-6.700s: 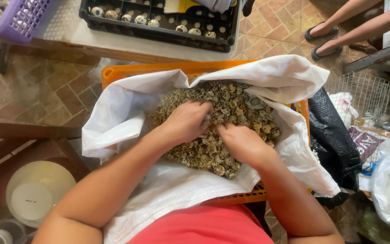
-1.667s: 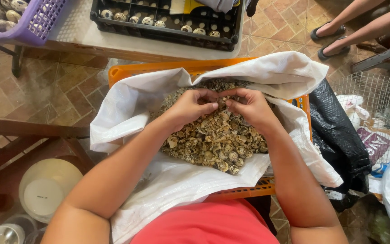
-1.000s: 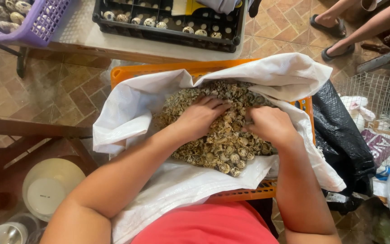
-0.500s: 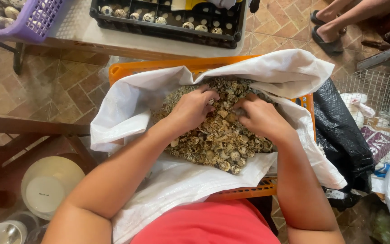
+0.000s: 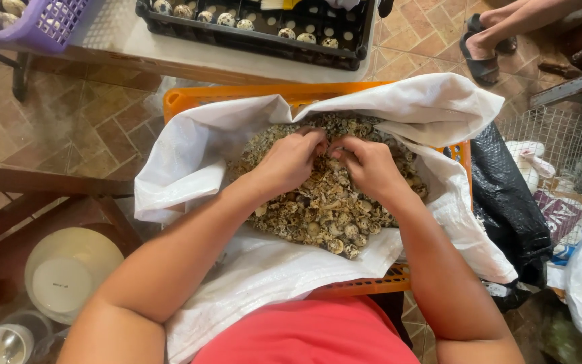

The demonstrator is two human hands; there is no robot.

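Observation:
A heap of small speckled eggshells [image 5: 328, 212] lies in a white woven sack [image 5: 439, 108] that lines an orange plastic crate [image 5: 190, 101] in front of me. My left hand [image 5: 289, 162] and my right hand [image 5: 365, 165] rest on the far part of the heap, fingertips meeting near the middle. Both hands have their fingers curled around a small speckled piece between them. What exactly each fingertip pinches is hidden by the fingers.
A black tray [image 5: 264, 30] with speckled eggs stands on a white table beyond the crate. A purple basket [image 5: 42, 23] is at the top left. A black bag [image 5: 506, 202] and wire cage [image 5: 560, 145] lie right. A white bucket lid [image 5: 69, 273] sits lower left. Another person's sandalled feet [image 5: 483, 57] are top right.
Both hands have drawn together toward the far middle of the heap, after spreading through the shells a second ago; fingertips now meet over one small piece.

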